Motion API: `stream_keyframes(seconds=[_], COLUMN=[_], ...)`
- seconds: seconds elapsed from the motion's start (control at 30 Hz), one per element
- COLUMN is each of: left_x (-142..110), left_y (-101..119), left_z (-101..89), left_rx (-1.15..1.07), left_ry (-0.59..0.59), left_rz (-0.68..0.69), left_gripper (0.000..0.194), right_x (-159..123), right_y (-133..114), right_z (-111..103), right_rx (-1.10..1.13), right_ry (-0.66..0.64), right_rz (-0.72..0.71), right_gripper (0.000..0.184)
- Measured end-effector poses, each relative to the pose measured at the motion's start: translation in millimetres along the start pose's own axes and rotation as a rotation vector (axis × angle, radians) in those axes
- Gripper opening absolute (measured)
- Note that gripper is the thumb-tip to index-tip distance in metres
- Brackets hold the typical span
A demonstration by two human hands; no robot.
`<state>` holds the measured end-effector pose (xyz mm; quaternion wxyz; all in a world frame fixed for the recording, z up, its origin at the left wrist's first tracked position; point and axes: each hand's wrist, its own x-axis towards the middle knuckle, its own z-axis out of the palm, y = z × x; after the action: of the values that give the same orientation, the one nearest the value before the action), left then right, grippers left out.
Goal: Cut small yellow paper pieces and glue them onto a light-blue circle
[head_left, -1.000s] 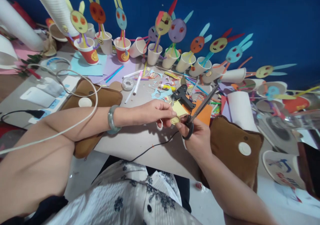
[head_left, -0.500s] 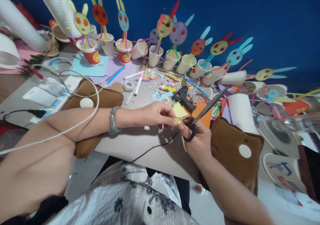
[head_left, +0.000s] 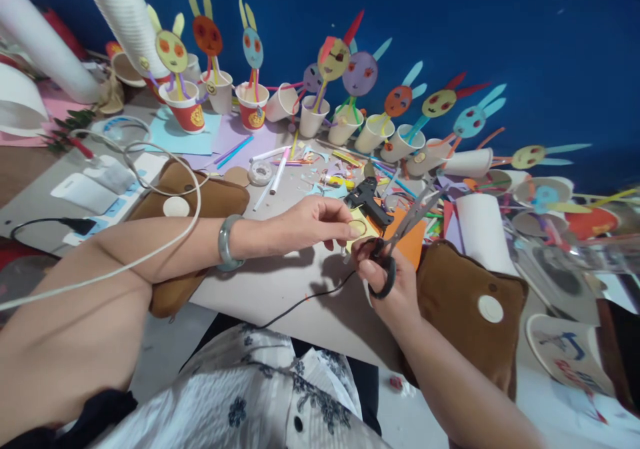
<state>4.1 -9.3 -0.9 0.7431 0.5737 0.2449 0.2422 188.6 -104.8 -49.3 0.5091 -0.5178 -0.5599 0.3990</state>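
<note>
My left hand (head_left: 323,224), below a grey-green bangle on the wrist, pinches a small yellow paper disc (head_left: 358,229) with a dark outline between thumb and fingertips. Black-handled scissors (head_left: 407,226) are in my right hand (head_left: 393,282), with fingers through the loops. Their blades are parted and point up and to the right, away from the disc. Behind my hands lie a black hot glue gun (head_left: 369,201), a yellow paper sheet (head_left: 364,217) and an orange paper sheet (head_left: 404,228). Part of the yellow sheet is hidden by my left hand.
Paper cups (head_left: 314,117) holding paper rabbit figures stand along the blue wall. Colourful scraps (head_left: 327,182) and markers (head_left: 280,170) litter the table's middle. Brown pouches lie left and right (head_left: 470,316). A white cable (head_left: 197,202) loops over my left arm; a black cord (head_left: 310,296) crosses the front.
The scissor blades have spread apart. My right hand has dropped slightly away from the paper disc, which now stays in my left fingers alone.
</note>
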Motion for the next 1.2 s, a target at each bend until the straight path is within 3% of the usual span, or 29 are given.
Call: stream_keyframes(seconds=[0.13, 0.37, 1.2], left_x=[-3, -4, -3], left_y=[5, 1, -3], left_z=[3.2, 4.4, 2.9], left_rx=[-0.051, -0.071, -0.067], left_ry=[0.077, 0.108, 0.102], left_rz=[0.037, 0.113, 0.062], left_gripper=[0.036, 0.042, 0.031], right_x=[1, 0, 3], right_y=[-5, -2, -6], right_z=[2, 5, 12], right_rx=[-0.045, -0.056, -0.090], right_ry=[-0.136, -0.214, -0.195], right_rz=[0.018, 0.108, 0.114], right_gripper=[0.041, 0.051, 0.058])
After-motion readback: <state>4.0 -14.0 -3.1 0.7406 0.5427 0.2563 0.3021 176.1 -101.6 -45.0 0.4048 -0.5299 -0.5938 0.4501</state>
